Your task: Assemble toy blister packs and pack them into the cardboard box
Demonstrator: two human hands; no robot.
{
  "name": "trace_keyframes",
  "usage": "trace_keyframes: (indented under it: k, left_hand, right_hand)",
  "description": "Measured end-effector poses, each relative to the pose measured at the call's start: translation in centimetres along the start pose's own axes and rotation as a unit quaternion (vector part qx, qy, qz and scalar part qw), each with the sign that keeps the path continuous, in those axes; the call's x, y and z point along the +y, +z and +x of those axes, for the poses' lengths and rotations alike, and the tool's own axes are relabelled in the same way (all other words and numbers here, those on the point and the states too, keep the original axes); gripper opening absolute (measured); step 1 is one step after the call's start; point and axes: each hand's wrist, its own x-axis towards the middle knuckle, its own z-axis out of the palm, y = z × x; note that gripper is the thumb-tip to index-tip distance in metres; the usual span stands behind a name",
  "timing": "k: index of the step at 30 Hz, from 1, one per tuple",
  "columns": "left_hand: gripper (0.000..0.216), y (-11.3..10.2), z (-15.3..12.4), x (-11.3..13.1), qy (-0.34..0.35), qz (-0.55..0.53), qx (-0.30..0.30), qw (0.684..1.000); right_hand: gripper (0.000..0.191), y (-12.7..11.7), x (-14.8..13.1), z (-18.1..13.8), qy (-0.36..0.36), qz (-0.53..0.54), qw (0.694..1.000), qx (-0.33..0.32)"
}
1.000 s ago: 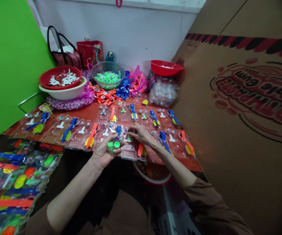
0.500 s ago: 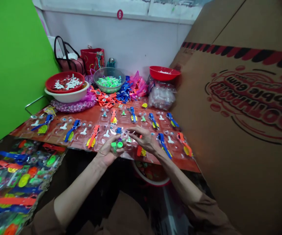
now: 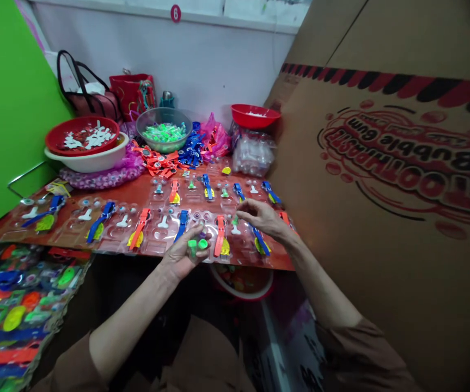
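My left hand is half curled, palm up, around several small green plastic pieces, some with clear parts. It hovers over the table's front edge, by a blue watch-like strap. My right hand is further right, thumb and finger pinched at a small green piece just above a white T-shaped piece. Beneath both hands lie clear blister trays holding straps, yellow discs and eyeball-like balls. An orange strap lies between the hands.
A grey bowl of green pieces, a red basin of white pieces and another red basin stand at the back. Loose orange straps are heaped there. Cardboard walls the right side. Filled packs lie lower left.
The view has swung right. My right hand has moved right along the trays, from beside the left hand to a tray with a white piece. My left hand still cradles its green pieces.
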Motion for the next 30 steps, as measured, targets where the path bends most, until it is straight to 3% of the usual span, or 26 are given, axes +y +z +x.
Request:
trace_keyframes:
  k: [5, 10, 15, 20, 30]
  left_hand:
    - [0.008, 0.3, 0.7, -0.8, -0.009, -0.008, -0.004, 1.000]
    - [0.013, 0.9, 1.0, -1.0, -0.017, -0.011, -0.007, 1.000]
    - [0.014, 1.3, 1.4, -0.8, -0.008, 0.001, 0.006, 1.000]
    - [0.008, 1.2, 1.7, -1.5, -0.010, 0.004, -0.010, 1.000]
    - [0.007, 1.4, 1.7, -3.4, -0.009, 0.021, -0.044, 0.999]
  right_hand:
    - [0.019, 1.1, 4.1, 0.0, 0.039, -0.136, 0.989, -0.050]
    - [0.021, 3.3, 5.2, -0.6, -0.042, -0.163, 0.985, 0.036]
    - [0.022, 3.8, 0.5, -2.3, -0.091, -0.064, 0.990, 0.088]
    - [0.025, 5.2, -5.0, -4.6, -0.199, 0.001, 0.980, -0.004]
    - [0.019, 4.3, -6.0, -6.7, -0.149, 0.004, 0.989, 0.009]
